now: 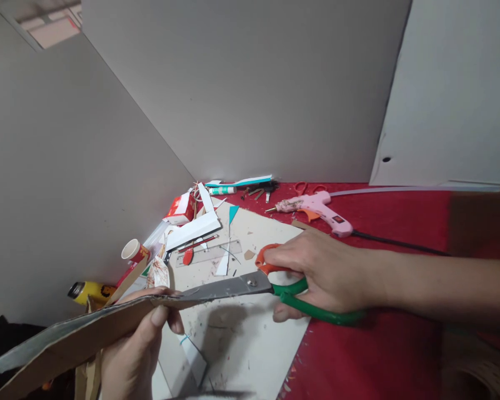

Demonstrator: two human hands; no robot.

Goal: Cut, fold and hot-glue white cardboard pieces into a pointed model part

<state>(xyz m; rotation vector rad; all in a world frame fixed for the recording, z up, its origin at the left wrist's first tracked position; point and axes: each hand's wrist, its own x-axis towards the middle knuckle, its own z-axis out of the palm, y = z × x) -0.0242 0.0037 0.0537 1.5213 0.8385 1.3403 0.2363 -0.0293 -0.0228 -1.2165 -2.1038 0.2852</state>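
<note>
Brown cardboard strip [104, 332] is clamped by the fingers of the left hand [130, 351], orange-and-green-handled metal scissors [229, 286] by those of the right hand [335, 269].

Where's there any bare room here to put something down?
The red tabletop has two bare-looking patches: one between the glue stick, the pink glue gun and its black cord; another below the right forearm, right of the pale board. It's crowded at the board's far left, around the white strips, ruler and paper cup.
</note>
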